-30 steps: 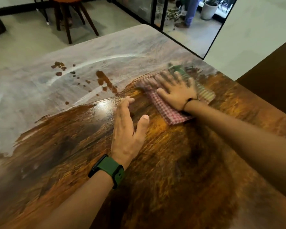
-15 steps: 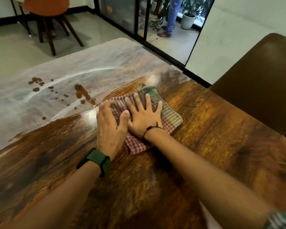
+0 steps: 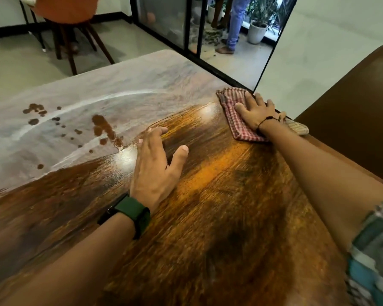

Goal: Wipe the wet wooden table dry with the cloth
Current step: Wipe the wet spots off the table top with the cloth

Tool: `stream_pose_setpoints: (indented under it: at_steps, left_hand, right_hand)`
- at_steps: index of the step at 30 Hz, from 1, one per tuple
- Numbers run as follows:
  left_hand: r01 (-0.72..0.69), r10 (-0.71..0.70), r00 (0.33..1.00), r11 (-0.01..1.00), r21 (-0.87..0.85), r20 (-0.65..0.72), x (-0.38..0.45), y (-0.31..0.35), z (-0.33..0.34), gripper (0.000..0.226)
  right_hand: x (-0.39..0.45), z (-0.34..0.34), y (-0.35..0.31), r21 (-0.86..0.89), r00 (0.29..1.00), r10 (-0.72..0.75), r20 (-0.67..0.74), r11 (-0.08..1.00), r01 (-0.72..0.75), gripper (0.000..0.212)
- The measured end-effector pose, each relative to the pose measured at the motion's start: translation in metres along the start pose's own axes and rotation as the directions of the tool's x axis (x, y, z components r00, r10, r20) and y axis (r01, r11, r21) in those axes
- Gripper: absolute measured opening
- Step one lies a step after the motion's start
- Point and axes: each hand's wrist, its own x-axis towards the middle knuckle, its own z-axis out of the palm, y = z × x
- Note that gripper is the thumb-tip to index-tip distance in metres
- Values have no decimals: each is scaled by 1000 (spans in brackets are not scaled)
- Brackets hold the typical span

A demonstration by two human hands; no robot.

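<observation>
The wooden table [image 3: 219,206] fills the view, dark and glossy near me, pale and glaring at the far left. A red-and-white checked cloth [image 3: 232,111] with a green part lies at the table's far right edge. My right hand [image 3: 255,112] presses flat on the cloth, fingers spread and reaching over the edge. My left hand [image 3: 156,166], with a green watch on the wrist, rests flat on the bare wood near the middle, fingers straight. Brown droplets [image 3: 102,128] dot the pale area to the left of my left hand.
A brown chair back [image 3: 352,120] stands close against the table's right side. Beyond the far edge are a black-framed glass partition [image 3: 192,29], an orange chair [image 3: 69,21] on the floor, and a person's legs beside a potted plant [image 3: 257,27].
My right hand has slid the cloth from the table's middle out to the far right edge. My left hand has come off the cloth and now lies on bare wood.
</observation>
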Motion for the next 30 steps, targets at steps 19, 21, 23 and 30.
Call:
stream_pose_setpoints:
  at_steps: [19,21,23,30]
  left_hand:
    - [4,-5,1000,999,-45,-20,4,1,5,62]
    - [23,-24,999,999,-27,-28,7,2,5,68]
    - [24,-25,999,999,-28,-42,6,4,4,69]
    - [25,-29,998,997,-68,-56,4,1,4,54]
  right_hand:
    - [-41,25,-95,-109,967,-250,51,961,254,80]
    - [-60,34,-111,-113,943,-325,65,937,331,81]
    - [-81,40,-109,-116,924,-378,57,917,382,81]
    - [-59,20,-23,-102,987,-158,6,982,158,72]
